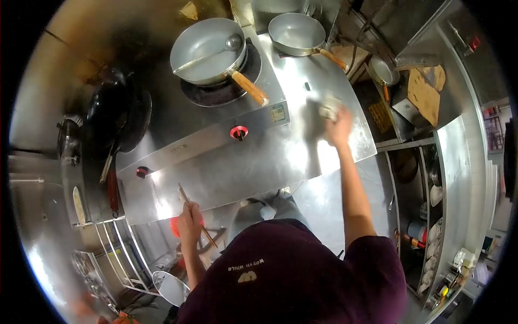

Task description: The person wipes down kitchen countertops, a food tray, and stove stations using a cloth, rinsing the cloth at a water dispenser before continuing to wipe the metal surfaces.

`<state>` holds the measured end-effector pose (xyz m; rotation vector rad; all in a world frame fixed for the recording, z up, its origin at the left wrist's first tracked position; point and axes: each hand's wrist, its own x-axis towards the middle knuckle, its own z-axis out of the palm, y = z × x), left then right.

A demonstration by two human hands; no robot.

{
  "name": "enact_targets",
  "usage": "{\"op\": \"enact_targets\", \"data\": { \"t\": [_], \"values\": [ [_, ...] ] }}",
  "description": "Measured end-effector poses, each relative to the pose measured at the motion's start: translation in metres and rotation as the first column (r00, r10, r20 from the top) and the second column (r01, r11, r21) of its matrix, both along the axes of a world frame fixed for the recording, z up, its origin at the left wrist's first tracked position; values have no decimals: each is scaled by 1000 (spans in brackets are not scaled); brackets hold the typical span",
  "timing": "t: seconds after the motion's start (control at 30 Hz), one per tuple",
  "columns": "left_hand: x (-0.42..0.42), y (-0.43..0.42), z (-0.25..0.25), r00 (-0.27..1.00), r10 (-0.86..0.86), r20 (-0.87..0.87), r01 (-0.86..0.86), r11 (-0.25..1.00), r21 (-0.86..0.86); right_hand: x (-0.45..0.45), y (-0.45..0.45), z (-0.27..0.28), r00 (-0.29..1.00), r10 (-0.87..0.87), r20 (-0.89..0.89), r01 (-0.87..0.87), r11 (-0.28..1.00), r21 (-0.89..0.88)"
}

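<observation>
My left hand (189, 218), low at the counter's front edge, is closed around thin wooden chopsticks (208, 236); their ends stick out above and below the fist. On the right, my outstretched right hand (339, 128) grips a pale crumpled cloth (329, 109) against the shiny steel counter (259, 156). Motion blurs the cloth a little. Up and left of it, a grey saucepan (194, 46) with a wooden handle sits on the burner (253, 65), a ladle (233, 42) resting inside. A second wooden-handled pan (297, 35) stands at the counter's back, beyond the cloth.
Two red-ringed knobs (239, 133) line the stove front. A black wok (108, 105) stands at the left. Along the right are a small pan (383, 71), cardboard pieces (423, 96) and shelves with stacked dishes (431, 237). A white bin (170, 288) is at lower left.
</observation>
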<state>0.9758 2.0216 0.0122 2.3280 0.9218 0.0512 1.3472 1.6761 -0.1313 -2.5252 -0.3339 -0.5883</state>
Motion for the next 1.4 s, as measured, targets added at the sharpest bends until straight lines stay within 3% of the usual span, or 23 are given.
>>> {"op": "enact_targets", "data": {
  "t": [0.03, 0.13, 0.2, 0.33, 0.4, 0.5, 0.53, 0.57, 0.6, 0.67, 0.77, 0.8, 0.87, 0.97, 1.0, 1.03, 1.07, 1.13, 1.23, 1.4],
  "values": [
    [5, 0, 4, 1000, -29, 5, 28, 999, 26, -9, 45, 46, 994, 83, -75, -81, 996, 29],
    [18, 5, 11, 1000, 25, -12, -25, 999, -23, -16, 130, 76, 906, 418, -66, -423, 891, -168],
    [17, 14, 9, 998, 54, -24, -54, 998, -17, -27, 169, 77, 828, 495, -264, -560, 755, -341],
    [-3, 39, -2, 996, 88, -17, -88, 996, -7, 37, 177, 76, 882, 324, -341, -462, 734, -498],
    [-12, 52, -4, 990, 141, -3, -141, 990, -23, 71, 174, 84, 921, 291, -257, -365, 875, -317],
    [-32, 72, -17, 976, 217, -3, -217, 975, -48, 57, 188, 88, 911, 310, -271, -412, 691, -594],
    [-31, 79, -29, 989, 149, 24, -149, 989, -16, 36, 189, 79, 820, 511, -259, -571, 701, -427],
    [-32, 85, -39, 996, 84, 42, -84, 996, 14, -1, 203, 76, 902, 401, -157, -430, 860, -273],
    [-31, 87, -39, 998, 18, 55, -21, 998, 51, -18, 204, 71, 757, 653, 10, -617, 720, -317],
    [-22, 90, -38, 998, 4, 60, -5, 1000, 19, -21, 203, 73, 697, 708, -115, -717, 685, -128],
    [-2, 83, -19, 996, 85, 29, -82, 991, -101, 27, 193, 94, 809, 477, -344, -583, 725, -367],
    [0, 81, -19, 994, 104, 19, -102, 989, -105, 48, 187, 90, 843, 469, -264, -533, 794, -292],
    [4, 75, -21, 990, 140, -9, -140, 984, -115, 86, 187, 86, 883, 418, -215, -468, 825, -317],
    [6, 60, -27, 984, 169, -55, -174, 978, -111, 68, 196, 102, 821, 398, -410, -552, 737, -390],
    [11, 53, -29, 984, 171, -52, -175, 980, -98, 62, 193, 63, 771, 477, -422, -634, 642, -431],
    [18, 47, -29, 984, 173, -49, -177, 981, -84, 15, 189, 101, 828, 527, -189, -560, 779, -283],
    [28, 40, -26, 982, 179, -59, -184, 979, -86, -1, 185, 79, 818, 540, -200, -573, 799, -182],
    [54, 23, -15, 978, 190, -81, -197, 976, -88, 14, 175, 80, 618, 747, -246, -785, 603, -140],
    [79, 8, -9, 980, 194, -36, -197, 973, -120, 83, 166, 79, 717, 654, -239, -695, 647, -314],
    [90, -23, -13, 949, 304, -85, -310, 948, -68, 197, 190, 77, 725, 632, -273, -687, 638, -349]
  ]
}}
